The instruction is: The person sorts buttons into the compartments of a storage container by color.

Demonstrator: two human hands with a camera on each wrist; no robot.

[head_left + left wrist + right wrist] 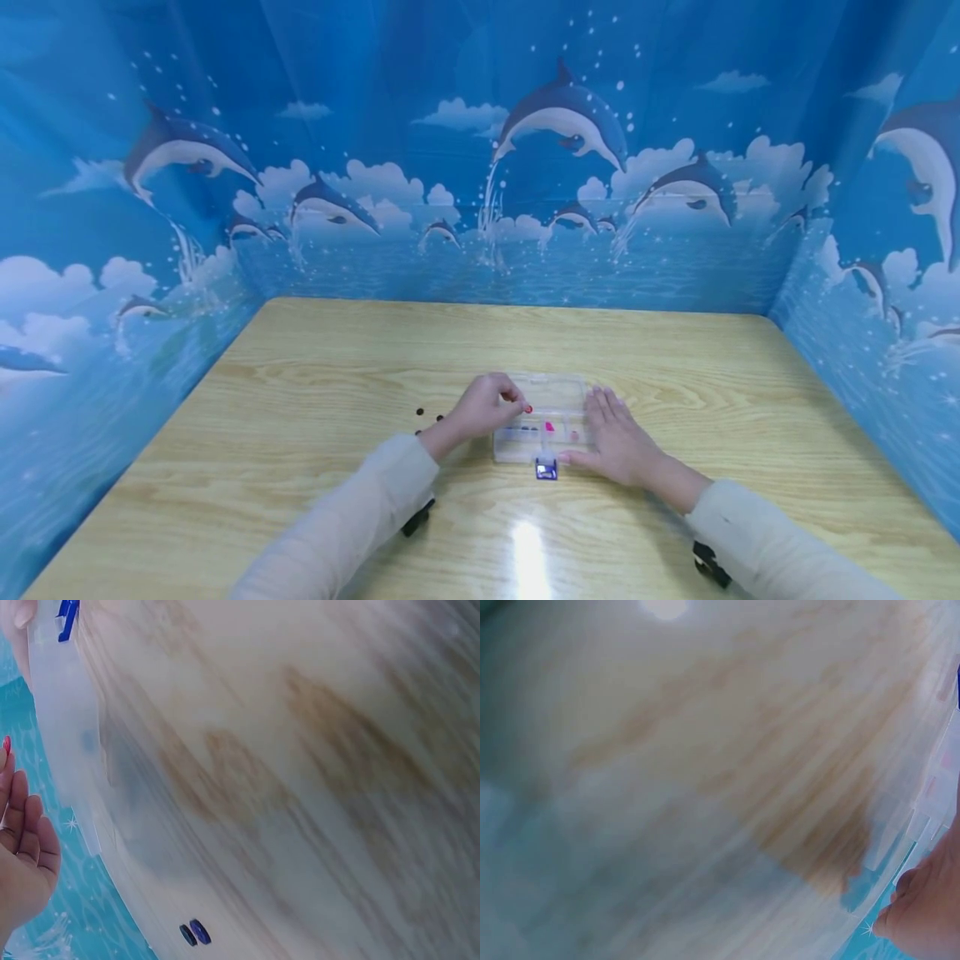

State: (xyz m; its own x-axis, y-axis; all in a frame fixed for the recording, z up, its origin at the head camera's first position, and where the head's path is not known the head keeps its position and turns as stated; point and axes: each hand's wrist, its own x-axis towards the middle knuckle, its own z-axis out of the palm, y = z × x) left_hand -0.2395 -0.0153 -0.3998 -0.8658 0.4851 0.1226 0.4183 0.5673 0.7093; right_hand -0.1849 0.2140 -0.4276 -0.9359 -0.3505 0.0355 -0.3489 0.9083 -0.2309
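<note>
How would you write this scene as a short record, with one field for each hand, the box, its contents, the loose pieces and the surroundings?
left hand: pinches a small red piece over the box
right hand: fingers straight, at the box's right side
box: clear, divided into compartments, lid open, blue part at the front edge
contents: dark pieces on the left, pink piece right of them, paler reddish piece farther right
loose pieces: small, dark, left of the box
table: light wood grain
backdrop: blue, dolphin print
</note>
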